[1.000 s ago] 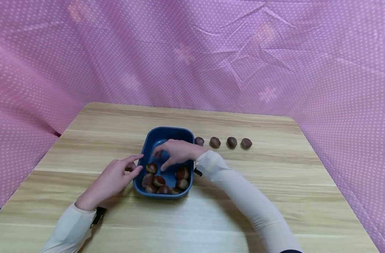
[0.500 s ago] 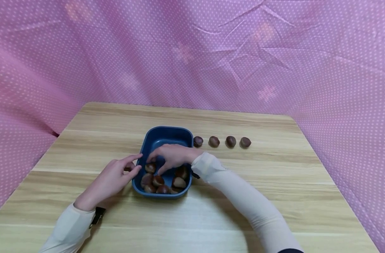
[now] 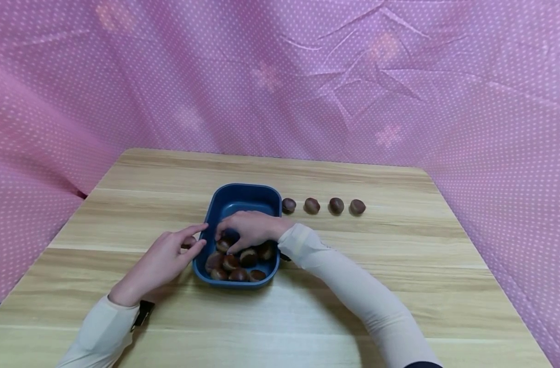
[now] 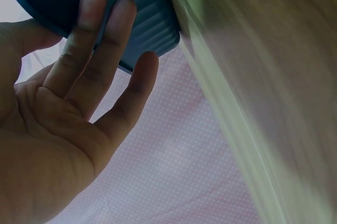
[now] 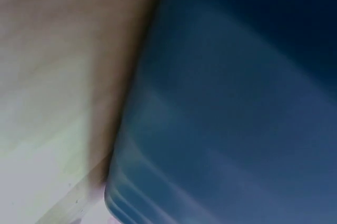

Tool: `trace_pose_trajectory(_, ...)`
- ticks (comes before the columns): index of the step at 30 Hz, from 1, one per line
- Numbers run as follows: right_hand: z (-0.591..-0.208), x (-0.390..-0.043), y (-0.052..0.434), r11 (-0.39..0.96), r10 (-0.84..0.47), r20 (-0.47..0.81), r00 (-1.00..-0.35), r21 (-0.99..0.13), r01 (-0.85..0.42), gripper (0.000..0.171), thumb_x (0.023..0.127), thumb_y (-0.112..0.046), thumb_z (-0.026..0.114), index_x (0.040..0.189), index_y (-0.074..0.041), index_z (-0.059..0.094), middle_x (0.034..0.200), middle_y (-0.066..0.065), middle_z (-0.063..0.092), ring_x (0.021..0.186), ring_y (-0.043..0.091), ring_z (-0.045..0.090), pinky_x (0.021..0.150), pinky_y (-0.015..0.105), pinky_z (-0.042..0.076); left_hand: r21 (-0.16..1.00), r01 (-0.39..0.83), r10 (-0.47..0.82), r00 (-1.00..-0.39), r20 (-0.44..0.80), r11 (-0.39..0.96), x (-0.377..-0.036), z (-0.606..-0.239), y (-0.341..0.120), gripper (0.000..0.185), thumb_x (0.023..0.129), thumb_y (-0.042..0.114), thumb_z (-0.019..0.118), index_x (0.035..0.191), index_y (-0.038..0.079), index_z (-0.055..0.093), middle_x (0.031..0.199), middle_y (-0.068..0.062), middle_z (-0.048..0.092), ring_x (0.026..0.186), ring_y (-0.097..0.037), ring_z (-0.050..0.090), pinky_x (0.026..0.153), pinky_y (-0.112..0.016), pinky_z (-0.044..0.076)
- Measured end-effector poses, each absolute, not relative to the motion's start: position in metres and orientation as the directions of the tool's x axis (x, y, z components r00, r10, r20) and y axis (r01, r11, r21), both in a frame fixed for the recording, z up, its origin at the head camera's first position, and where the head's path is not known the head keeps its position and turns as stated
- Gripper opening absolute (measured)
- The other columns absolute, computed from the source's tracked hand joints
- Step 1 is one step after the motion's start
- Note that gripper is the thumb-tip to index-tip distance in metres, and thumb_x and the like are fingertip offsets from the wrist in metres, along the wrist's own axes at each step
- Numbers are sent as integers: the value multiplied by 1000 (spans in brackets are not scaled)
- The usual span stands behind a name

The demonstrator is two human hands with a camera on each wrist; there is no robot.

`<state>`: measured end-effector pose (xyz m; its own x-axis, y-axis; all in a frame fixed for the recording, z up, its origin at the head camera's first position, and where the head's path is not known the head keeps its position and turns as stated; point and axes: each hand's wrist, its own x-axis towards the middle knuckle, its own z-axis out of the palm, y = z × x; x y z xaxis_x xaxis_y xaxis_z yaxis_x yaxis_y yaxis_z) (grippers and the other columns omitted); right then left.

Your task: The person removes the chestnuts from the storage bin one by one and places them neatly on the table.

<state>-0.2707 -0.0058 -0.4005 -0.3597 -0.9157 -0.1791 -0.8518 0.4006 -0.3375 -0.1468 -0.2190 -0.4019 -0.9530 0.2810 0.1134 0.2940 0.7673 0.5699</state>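
I see the right grip (image 3: 248, 231) down in the blue tray (image 3: 243, 193) at bench (image 3: 399, 266) centre, fingers curled over the chestnuts (image 3: 236, 266); can't tell if it holds one. Left grip (image 3: 162, 260) has straight fingers against the tray's left wall, holding nothing. Four chestnuts in a row (image 3: 323, 206) sit right of the tray.

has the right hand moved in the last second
Yes. The right hand has slid toward the near end of the blue tray, onto the chestnuts. Judged against the tray's far rim, more bare tray floor shows beyond it.
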Motion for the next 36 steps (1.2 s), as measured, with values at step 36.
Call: trace_pose_trajectory(36,-371,-262,51,389,-884,84,-460,-415,-823,44,95,-35,75,133,-15,66,128,-3,67,118,14,64,101,29,48,592,278,279,-956,92,756,-146,-400,-220,45,106,21,59,145,-1,54,95,0,77,102,-28,73,81,-42,54)
